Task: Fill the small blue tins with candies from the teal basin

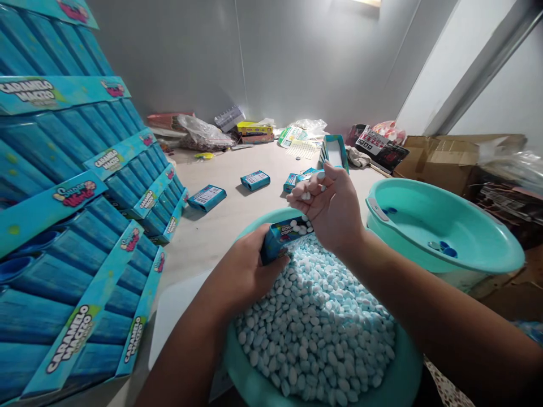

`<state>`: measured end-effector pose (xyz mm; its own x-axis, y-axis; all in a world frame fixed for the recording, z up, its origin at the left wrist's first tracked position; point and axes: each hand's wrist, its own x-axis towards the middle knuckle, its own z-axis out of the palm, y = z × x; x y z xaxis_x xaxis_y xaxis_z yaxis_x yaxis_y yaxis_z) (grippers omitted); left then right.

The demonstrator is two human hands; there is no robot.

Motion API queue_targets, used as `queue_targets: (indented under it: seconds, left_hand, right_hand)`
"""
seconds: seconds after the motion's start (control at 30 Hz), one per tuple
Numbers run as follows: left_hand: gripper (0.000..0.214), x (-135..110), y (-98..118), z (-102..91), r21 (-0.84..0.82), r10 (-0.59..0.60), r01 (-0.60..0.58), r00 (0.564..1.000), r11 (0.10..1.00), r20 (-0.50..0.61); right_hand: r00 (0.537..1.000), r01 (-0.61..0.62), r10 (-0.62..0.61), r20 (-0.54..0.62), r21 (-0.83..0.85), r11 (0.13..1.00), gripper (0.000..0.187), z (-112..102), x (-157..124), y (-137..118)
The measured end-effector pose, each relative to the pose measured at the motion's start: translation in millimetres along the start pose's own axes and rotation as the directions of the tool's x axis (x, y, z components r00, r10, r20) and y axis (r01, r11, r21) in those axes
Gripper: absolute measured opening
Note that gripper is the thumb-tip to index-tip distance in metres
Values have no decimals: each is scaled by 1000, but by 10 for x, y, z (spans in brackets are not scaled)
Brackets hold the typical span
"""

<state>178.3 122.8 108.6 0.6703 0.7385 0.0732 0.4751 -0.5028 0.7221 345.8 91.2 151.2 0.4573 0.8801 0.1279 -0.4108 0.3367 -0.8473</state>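
Tub of pale sweets [314,328] taken as landmark; the tub [407,370] sits at the bench [229,164]. Left hand [252,263] closed firmly round a small blue box [274,242], tilted over the tub's far left rim, mouth facing right, sweets bunched at the opening. Right hand [333,212] over the tub's far side, palm up, loosely cupped, a few sweets caught among its curled fingers, its heel close against the box mouth. Looks like filling by the handful. To do it well: hold the mouth above the tub so strays drop back, feed small lots, ease the bunched sweets in rather than press, and avoid squeezing the box walls. Loose boxes [207,198] beyond the tub; stacked blue trays [76,232] to its left; second tub [470,217] to its right. Hard to make out: fill level inside the held box; sweets deeper in the right palm; the loose boxes behind the right hand, partly covered. Trays cut off at left, tub at bottom.
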Motion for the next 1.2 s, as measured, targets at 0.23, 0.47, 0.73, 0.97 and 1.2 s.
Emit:
queue_targets:
  seconds: [0.23, 0.47, 0.73, 0.97, 1.2]
  left_hand:
    - [34, -2, 11, -1, -8, 19, -19, 1000, 1000, -2]
    - [33, -4, 16, -9, -8, 18, -18, 1000, 1000, -1]
    - [33, 2, 10, 0, -12, 24, -24, 1000, 1000, 7]
    - [39, -3, 13, -9, -19, -19, 19, 1000, 1000, 21]
    - [34, 9, 29, -1, -2, -39, 39, 999, 999, 5]
  right_hand:
    - [999, -10, 10, 44, 11, 1000, 26, -7, 4, -6]
    - [997, -26, 26, 67, -4, 1000, 23, -18, -15, -11]
    - [998, -50, 51, 36, -27, 998, 40, -16, 13, -15]
    - [993, -21, 47, 111, -229, 973, 61, -14, -7, -19]
    - [979, 52, 53, 199, -486, 873, 63, -94, -9, -20]
